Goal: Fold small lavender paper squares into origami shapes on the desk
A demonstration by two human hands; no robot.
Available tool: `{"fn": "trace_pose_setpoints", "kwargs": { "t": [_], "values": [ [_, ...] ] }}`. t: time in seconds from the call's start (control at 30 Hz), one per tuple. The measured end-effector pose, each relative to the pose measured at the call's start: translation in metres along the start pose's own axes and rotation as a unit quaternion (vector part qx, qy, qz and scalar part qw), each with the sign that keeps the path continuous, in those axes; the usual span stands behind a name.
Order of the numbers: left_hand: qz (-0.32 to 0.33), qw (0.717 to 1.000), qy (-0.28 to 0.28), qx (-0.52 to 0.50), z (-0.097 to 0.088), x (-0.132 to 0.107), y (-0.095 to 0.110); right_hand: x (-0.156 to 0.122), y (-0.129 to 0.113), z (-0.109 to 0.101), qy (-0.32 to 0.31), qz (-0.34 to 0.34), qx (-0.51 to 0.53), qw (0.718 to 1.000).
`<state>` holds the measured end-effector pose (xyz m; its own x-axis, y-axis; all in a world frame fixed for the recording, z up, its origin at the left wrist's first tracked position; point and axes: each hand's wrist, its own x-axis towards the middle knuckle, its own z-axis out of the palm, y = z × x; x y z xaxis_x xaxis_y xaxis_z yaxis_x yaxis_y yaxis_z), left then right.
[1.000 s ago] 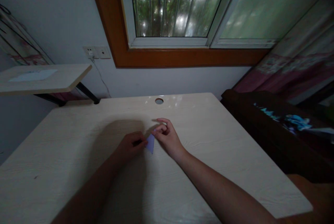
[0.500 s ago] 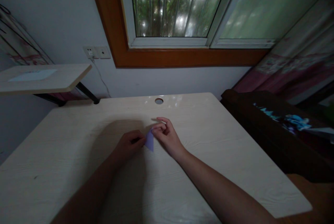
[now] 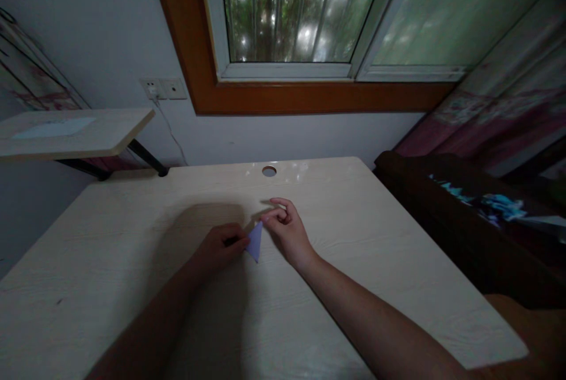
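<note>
A small purple piece of folded paper, triangular in outline, is between my hands just above the pale wooden desk. My left hand pinches its left side between thumb and fingers. At the paper's top corner, the thumb and index finger of my right hand close together on the tip, while its other fingers are loosely curled and raised. The left fingertips cover part of the paper, so its folds there are hidden.
A raised shelf with a sheet of paper on it stands at the back left. Near the desk's far edge is a round cable hole. Dark wooden furniture adjoins the right side. A window is above the wall.
My right hand has shifted slightly right. The paper has turned a little, and more of its face shows. My left hand has hardly moved.
</note>
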<state>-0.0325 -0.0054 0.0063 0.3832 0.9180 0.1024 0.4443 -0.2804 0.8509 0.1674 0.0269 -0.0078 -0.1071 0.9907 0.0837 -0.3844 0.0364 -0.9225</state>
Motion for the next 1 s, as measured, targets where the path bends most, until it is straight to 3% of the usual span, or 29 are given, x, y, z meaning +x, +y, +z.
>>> {"fn": "trace_pose_setpoints", "kwargs": {
  "t": [0.3,0.63,0.73,0.9,1.0],
  "values": [
    [-0.021,0.999,0.041,-0.012,0.0003,0.0006,-0.0025,-0.0059,0.0024,0.0028,-0.133,0.029,-0.041,0.990],
    [-0.029,0.999,0.043,-0.001,-0.0004,0.0003,0.0014,0.0005,0.0016,0.0016,-0.025,0.013,-0.008,1.000],
    [-0.038,0.998,0.048,-0.015,-0.0008,0.0001,0.0037,0.0002,0.0030,0.0005,-0.037,0.015,-0.002,0.999],
    [-0.048,0.996,0.068,-0.035,-0.0001,0.0006,0.0044,-0.0037,0.0076,-0.0002,-0.120,0.026,-0.058,0.991],
    [-0.046,0.996,0.068,-0.033,0.0004,0.0007,0.0015,-0.0042,0.0076,0.0010,-0.112,0.024,-0.078,0.990]
  ]
}}
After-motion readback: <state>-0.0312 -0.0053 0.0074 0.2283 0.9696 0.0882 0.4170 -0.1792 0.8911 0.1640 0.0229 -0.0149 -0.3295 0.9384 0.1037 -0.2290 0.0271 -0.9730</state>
